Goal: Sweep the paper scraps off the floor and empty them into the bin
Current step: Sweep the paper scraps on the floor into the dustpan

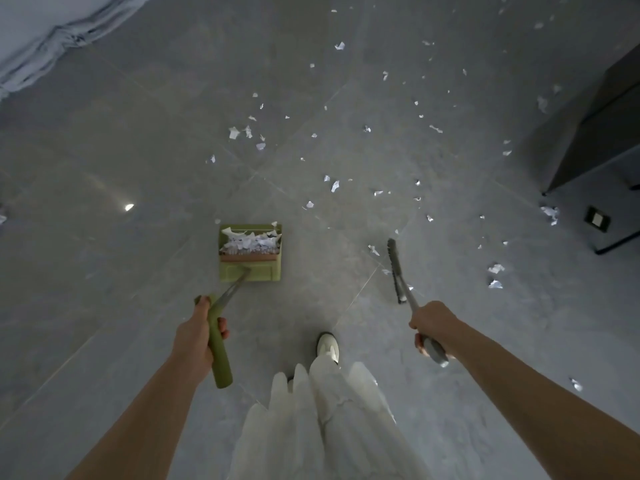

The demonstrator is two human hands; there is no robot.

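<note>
Left hand gripping the green dustpan handle, right hand gripping the broom, brush head running front-to-back just right of the dustpan, loose paper scraps mostly beyond and right of the dustpan, nearer the broom

Grey tiled floor, glossy, thin grout lines crossing diagonally; one bright light reflection at left centre. Pale blue-grey cloth, folded and rumpled, upper left corner. Dark cabinet on thin legs, right edge of the frame. Small dark square floor plate with a pale centre, just below the cabinet. White pleated garment, bottom centre. White shoe just above it.
</note>
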